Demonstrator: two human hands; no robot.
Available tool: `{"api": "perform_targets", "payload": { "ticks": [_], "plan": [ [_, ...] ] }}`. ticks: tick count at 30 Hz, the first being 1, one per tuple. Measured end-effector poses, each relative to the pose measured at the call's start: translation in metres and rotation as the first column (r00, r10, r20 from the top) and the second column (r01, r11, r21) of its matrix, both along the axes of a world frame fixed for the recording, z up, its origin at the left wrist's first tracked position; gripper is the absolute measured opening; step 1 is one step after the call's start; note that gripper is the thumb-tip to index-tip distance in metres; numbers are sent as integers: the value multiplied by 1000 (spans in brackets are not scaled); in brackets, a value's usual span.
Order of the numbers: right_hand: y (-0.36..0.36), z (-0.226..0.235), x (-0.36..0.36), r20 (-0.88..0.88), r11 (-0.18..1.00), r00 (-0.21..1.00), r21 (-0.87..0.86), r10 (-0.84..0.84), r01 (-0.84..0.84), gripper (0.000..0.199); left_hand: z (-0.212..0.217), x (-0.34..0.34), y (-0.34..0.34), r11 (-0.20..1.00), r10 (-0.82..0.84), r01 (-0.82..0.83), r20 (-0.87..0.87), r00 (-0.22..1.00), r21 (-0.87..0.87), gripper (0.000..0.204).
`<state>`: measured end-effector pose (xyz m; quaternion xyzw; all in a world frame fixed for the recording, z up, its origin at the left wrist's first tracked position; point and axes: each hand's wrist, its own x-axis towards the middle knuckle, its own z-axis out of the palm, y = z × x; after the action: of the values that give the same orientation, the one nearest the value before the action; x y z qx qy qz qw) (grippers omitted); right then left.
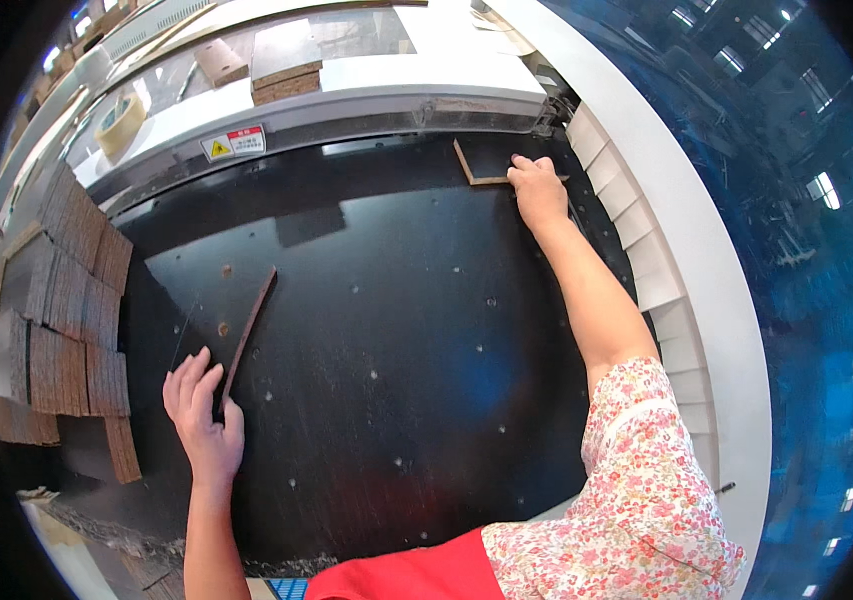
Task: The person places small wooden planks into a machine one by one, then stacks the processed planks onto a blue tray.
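A large black board (377, 330) lies flat on a machine bed and fills the middle of the view. My left hand (202, 415) rests on its near left part, fingers closed on the lower end of a thin brown strip (250, 328) that stands on edge. My right hand (537, 187) reaches to the far right corner and presses down on a dark board piece with a brown edge (482, 165).
Stacks of brown cut boards (72, 320) stand at the left. Behind the black board runs the white machine housing (367, 95) with a yellow warning label (234, 142), a tape roll (122, 122) and a brown block (287, 85). A white ribbed rail (647, 260) lines the right side.
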<state>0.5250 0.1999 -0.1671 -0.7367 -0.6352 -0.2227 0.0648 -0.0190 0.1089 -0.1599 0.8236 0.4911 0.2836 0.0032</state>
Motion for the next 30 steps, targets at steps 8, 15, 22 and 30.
{"api": "perform_targets", "payload": {
  "ticks": [8, 15, 22, 30],
  "plan": [
    [54, -11, 52, -110, 977, 973, 28, -205, 209, 20, 1, 1, 0, 999, 6, -7, -17, 1000, -54, 41],
    [42, -5, 4, -259, 902, 878, 48, -403, 429, 57, 1, -2, 0, 999, 3, -4, -13, 1000, -51, 42],
    [57, 4, -25, -435, 832, 712, -218, -551, 510, 100, 2, 2, 1, 998, -4, 4, 2, 1000, -62, 42],
    [61, 5, -24, -417, 830, 720, -213, -554, 515, 101, 3, 5, 1, 998, 6, -6, 13, 1000, -69, 42]
  ]
}}
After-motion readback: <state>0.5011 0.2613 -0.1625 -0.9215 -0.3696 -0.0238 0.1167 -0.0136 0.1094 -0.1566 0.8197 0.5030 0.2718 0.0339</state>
